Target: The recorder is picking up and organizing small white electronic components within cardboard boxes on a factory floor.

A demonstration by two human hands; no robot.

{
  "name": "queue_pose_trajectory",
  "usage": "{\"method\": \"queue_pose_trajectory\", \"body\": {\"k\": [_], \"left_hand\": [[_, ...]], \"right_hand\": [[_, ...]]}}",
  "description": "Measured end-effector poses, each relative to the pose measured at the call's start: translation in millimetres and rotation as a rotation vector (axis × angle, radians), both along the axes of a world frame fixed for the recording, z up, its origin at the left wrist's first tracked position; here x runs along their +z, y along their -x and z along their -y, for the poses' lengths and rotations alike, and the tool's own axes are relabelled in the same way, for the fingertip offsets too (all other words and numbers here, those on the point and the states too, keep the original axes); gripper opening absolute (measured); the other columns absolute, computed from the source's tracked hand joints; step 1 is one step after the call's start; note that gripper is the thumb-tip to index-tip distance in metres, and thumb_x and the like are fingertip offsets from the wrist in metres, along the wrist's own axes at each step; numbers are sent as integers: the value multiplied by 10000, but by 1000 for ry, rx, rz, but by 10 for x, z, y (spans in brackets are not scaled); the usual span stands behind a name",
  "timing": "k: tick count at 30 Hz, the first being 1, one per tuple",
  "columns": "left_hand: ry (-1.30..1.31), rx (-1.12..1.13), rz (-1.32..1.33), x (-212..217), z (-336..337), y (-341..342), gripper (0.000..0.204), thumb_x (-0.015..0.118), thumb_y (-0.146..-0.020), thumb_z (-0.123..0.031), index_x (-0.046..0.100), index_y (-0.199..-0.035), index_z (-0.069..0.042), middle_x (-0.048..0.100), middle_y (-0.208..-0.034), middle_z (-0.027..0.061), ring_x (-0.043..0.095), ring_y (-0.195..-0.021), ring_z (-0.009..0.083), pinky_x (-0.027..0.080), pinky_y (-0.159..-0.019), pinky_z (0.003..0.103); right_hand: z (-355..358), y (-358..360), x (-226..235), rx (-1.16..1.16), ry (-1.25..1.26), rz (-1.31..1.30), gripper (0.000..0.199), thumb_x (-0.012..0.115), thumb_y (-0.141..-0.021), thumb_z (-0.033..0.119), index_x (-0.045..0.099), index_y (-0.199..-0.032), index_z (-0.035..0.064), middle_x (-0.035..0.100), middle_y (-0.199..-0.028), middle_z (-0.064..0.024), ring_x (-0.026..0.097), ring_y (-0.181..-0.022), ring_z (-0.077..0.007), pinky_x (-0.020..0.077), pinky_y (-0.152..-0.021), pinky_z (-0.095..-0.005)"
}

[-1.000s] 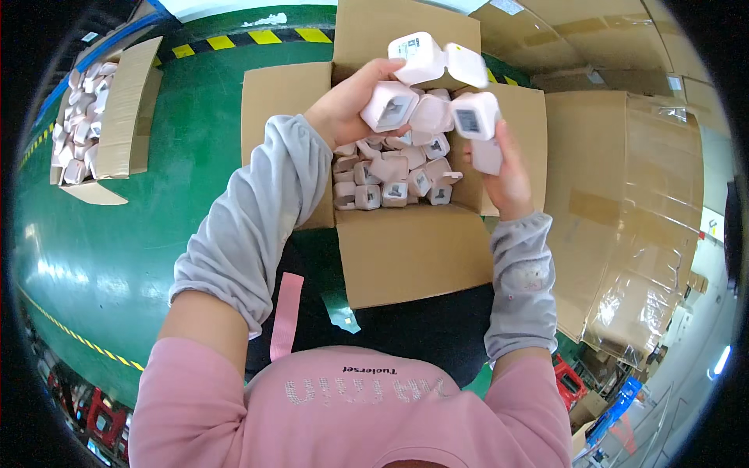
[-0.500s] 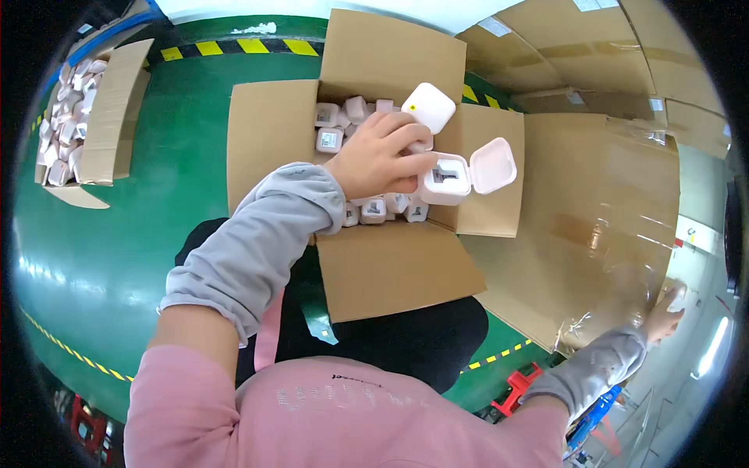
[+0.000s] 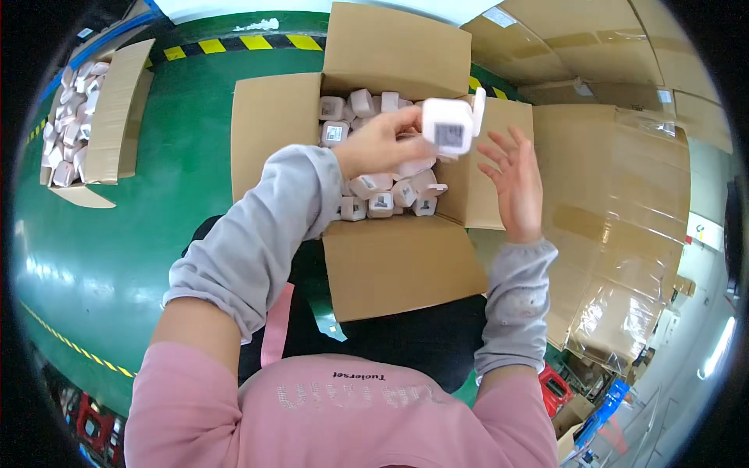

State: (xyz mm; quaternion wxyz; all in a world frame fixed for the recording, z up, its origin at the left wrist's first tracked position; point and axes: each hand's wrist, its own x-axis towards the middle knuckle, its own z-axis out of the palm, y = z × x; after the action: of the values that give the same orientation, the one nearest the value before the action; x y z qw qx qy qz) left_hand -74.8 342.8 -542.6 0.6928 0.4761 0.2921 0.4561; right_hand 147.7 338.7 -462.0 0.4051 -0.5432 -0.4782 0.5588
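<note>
Smooth pale-pink case [image 3: 447, 126], rounded-square, lid [image 3: 478, 111] open, is above cardboard carton [image 3: 402, 269] w/ similar cases [image 3: 381, 204]. L hand [image 3: 376, 148]: fingers closed on its left side. R hand [image 3: 518, 179], to the right: empty, fingers spread. Sleeves [image 3: 253, 222]: grey, wrinkled fabric.

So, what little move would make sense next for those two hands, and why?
Probably bringing the right hand in to the pale case. The left hand holds that case up over the open carton, its lid swung out on the right, while the right hand is close by, open, with nothing visible in it.
</note>
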Motion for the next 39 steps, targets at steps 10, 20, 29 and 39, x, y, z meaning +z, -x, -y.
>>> {"method": "queue_pose_trajectory", "body": {"k": [10,20,29,39], "left_hand": [[312,-206,138,70,-94,454,383,541,-819,-170,481,-1166,-19,578,-1017,79,556,-945,167,476,-803,301],[4,68,-925,-377,-151,337,499,634,-697,-352,570,-1052,-7,634,-910,176,618,-838,290,484,-738,362],[-49,-8,-1164,-310,-143,362,453,628,-666,-335,580,-986,-18,631,-907,206,610,-847,352,477,-755,410],[-128,-95,-1122,-340,-159,270,469,640,-677,-365,584,-1000,-30,631,-921,209,609,-862,351,474,-761,419]], "right_hand": [[3,-553,-1281,221,77,658,484,635,-779,190,475,-1193,-4,569,-1080,-123,538,-1014,-225,427,-859,-314],[112,-254,-1769,851,-164,1541,359,615,-711,126,561,-1056,41,585,-1063,-169,572,-968,-335,448,-803,-422],[-127,-569,-1436,273,370,183,179,541,-835,130,595,-972,28,624,-914,-74,605,-817,-178,480,-755,-319],[-124,-162,-441,303,361,-1195,346,468,-883,430,449,-951,91,395,-640,-27,364,-545,-126,340,-422,-230]]}}
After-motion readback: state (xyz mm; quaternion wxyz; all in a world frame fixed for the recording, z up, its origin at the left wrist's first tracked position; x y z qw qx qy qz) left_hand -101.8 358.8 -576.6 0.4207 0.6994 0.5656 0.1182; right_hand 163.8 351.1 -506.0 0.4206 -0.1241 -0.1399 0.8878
